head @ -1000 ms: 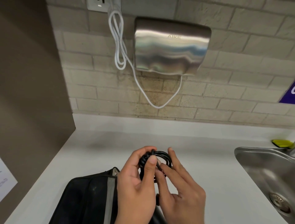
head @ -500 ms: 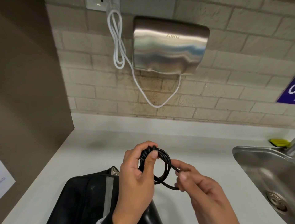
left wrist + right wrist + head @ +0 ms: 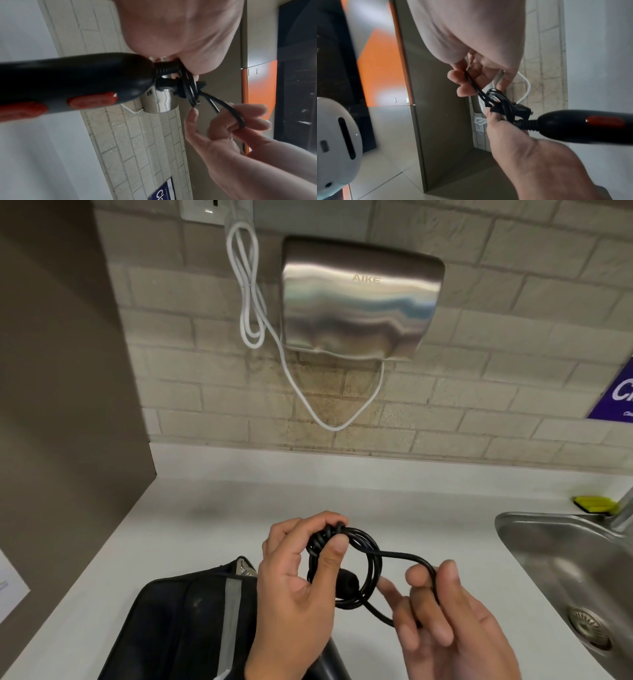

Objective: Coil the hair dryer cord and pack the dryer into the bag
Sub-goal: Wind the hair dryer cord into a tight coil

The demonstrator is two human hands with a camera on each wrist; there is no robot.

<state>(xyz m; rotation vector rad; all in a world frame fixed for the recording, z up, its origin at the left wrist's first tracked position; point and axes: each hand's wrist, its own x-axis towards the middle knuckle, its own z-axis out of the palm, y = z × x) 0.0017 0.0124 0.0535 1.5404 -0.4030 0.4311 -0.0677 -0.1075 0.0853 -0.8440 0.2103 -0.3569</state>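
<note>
My left hand (image 3: 334, 537) pinches a coil of black cord (image 3: 371, 563) between thumb and fingers, above the counter. One loop runs from the coil out to the right, where my right hand (image 3: 432, 571) holds it between thumb and fingers. The plug (image 3: 347, 582) hangs inside the coil. The hair dryer's black handle with red buttons (image 3: 68, 83) hangs below the left palm; it also shows as the dryer handle (image 3: 582, 125) in the right wrist view. A black bag (image 3: 178, 628) with a grey stripe lies on the counter under my left wrist.
A steel hand dryer (image 3: 359, 299) with a white cable (image 3: 250, 285) is on the brick wall ahead. A steel sink (image 3: 565, 559) is at the right with a yellow sponge (image 3: 594, 503) behind it. A brown panel (image 3: 61, 405) closes off the left.
My right hand has moved from the coil to the right, drawing a loop of cord out with it. My left hand has kept its grip on the coil.
</note>
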